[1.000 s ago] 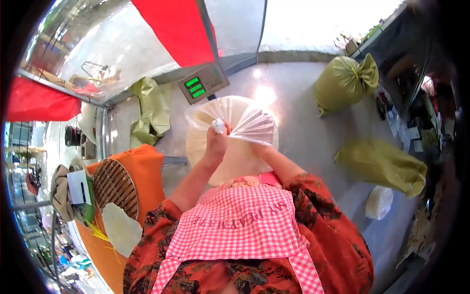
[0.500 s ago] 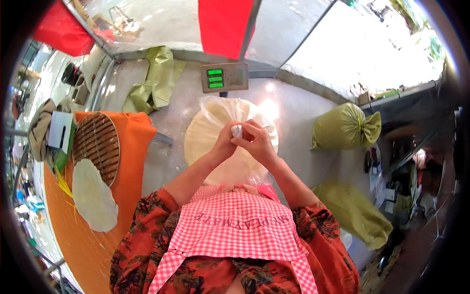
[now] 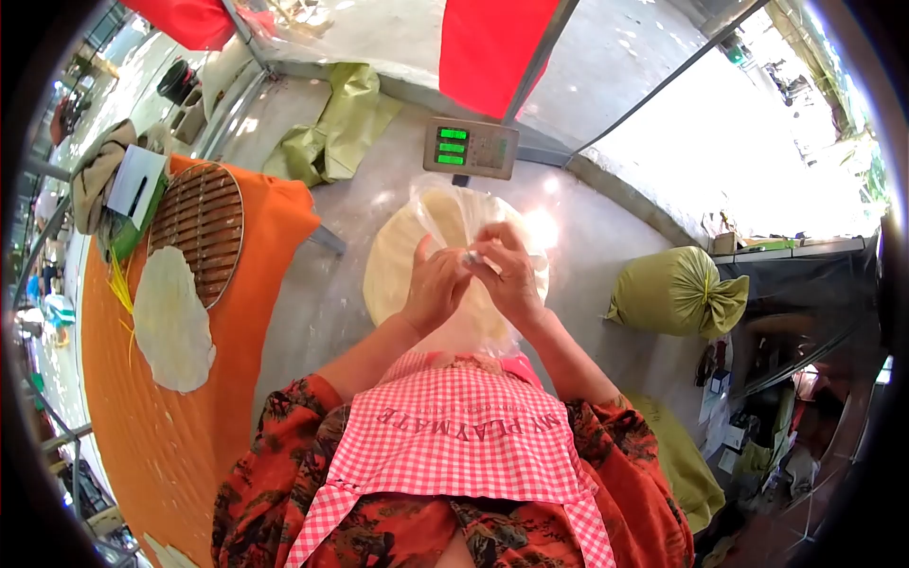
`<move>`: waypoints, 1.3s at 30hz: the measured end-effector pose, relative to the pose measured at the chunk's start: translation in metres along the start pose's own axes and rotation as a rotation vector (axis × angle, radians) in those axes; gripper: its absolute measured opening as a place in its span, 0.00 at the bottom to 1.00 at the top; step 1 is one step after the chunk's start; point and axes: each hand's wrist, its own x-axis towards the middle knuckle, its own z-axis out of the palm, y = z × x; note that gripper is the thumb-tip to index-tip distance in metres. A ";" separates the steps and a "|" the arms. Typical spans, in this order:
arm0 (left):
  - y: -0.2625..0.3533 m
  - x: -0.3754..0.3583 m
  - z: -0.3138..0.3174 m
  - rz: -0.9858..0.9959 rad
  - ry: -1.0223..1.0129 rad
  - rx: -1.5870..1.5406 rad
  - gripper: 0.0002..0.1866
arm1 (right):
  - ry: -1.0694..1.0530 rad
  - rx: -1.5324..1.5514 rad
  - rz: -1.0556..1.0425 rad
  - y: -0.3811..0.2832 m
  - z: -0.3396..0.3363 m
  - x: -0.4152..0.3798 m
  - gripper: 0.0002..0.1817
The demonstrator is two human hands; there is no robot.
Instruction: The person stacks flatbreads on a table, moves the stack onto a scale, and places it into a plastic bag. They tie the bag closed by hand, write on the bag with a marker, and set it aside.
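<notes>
Both hands meet over a clear plastic bag holding a round stack of pale yellow sheets. My left hand has its fingers curled around the gathered plastic, with the thumb raised. My right hand pinches a small whitish twisted bit of the bag at the left fingertips. Behind the stack stands a scale display with three green readouts.
An orange-covered table at the left bears a round slatted rack and a pale sheet. A tied green sack stands at the right. Another green sack lies behind, left of the scale.
The view has turned, so the surroundings appear shifted. My left thumb has lifted away, and less of the white twisted plastic shows between my hands.
</notes>
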 end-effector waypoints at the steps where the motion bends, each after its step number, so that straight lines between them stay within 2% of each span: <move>1: -0.004 0.002 0.003 0.003 0.035 -0.056 0.10 | -0.030 0.084 0.080 0.004 0.006 -0.003 0.07; 2: -0.006 0.005 0.006 0.010 0.077 -0.110 0.08 | -0.059 0.164 0.155 0.012 0.013 -0.007 0.08; 3: -0.003 0.004 0.007 -0.189 0.053 -0.333 0.07 | -0.089 0.242 0.224 0.017 0.016 -0.006 0.09; 4: 0.002 0.002 0.007 -0.386 0.030 -0.556 0.07 | -0.248 0.151 0.307 0.013 0.007 -0.003 0.09; 5: 0.005 0.000 0.007 -0.584 0.005 -0.782 0.10 | -0.294 0.068 0.315 0.017 0.004 -0.002 0.09; 7: -0.011 -0.010 0.011 -0.825 0.090 -1.025 0.10 | -0.387 -0.098 0.331 0.023 0.003 0.001 0.09; 8: -0.020 -0.013 0.013 -0.939 0.136 -1.147 0.11 | -0.393 -0.118 0.403 0.019 0.000 0.006 0.08; 11: -0.012 0.000 0.022 -0.988 0.123 -0.938 0.09 | -0.445 -0.042 0.069 0.020 0.003 0.004 0.07; 12: -0.017 -0.001 0.040 -0.485 0.176 -0.853 0.09 | -0.542 -0.019 -0.110 0.017 0.005 0.007 0.10; 15: -0.029 -0.017 0.068 -0.676 -0.019 -0.991 0.10 | -0.629 -0.135 -0.189 0.003 0.001 0.039 0.12; 16: -0.041 -0.019 0.052 -0.354 -0.326 -0.536 0.20 | -0.646 -0.119 -0.256 0.003 -0.001 0.053 0.13; 19: -0.006 0.009 0.007 -0.440 -0.341 -0.573 0.27 | -0.717 -0.148 -0.383 -0.008 0.002 0.075 0.14; 22: 0.009 0.010 0.000 -0.578 0.059 -0.925 0.29 | -0.693 -0.166 -0.311 -0.004 0.000 0.077 0.16; 24: 0.008 0.008 -0.009 -0.617 0.082 -0.985 0.28 | -0.737 -0.131 -0.268 -0.001 -0.003 0.078 0.15; 26: 0.004 -0.001 -0.002 -0.637 -0.012 -0.920 0.28 | -0.825 -0.050 -0.243 -0.004 -0.006 0.074 0.14; 27: -0.005 -0.008 0.012 -0.628 -0.126 -0.823 0.29 | -0.858 -0.110 -0.305 -0.002 0.003 0.064 0.10; 29: 0.014 0.023 0.016 -1.000 -0.322 -0.376 0.29 | -0.975 -0.175 -0.495 -0.011 0.019 0.059 0.08; 30: 0.061 0.084 0.008 -1.356 -0.390 0.006 0.28 | -0.941 -0.311 -0.594 -0.017 0.022 0.054 0.02; 32: 0.076 0.107 0.006 -1.425 -0.396 0.225 0.26 | -0.987 -0.316 -0.586 -0.019 0.018 0.064 0.02; 33: 0.056 0.077 0.010 -1.167 -0.345 0.036 0.26 | -1.013 -0.316 -0.580 -0.020 0.016 0.068 0.03; 35: 0.018 0.003 0.020 -0.657 -0.240 -0.322 0.25 | -0.864 -0.235 -0.590 -0.013 0.016 0.084 0.03; 36: 0.011 -0.005 0.021 -0.583 -0.242 -0.442 0.26 | -0.782 -0.200 -0.597 -0.009 0.018 0.091 0.03; 37: 0.008 -0.008 0.015 -0.512 -0.250 -0.566 0.26 | -0.824 -0.183 -0.547 -0.005 0.021 0.092 0.02; 39: 0.000 -0.001 0.007 -0.691 -0.316 -0.775 0.27 | -0.900 -0.154 -0.453 0.009 0.032 0.091 0.03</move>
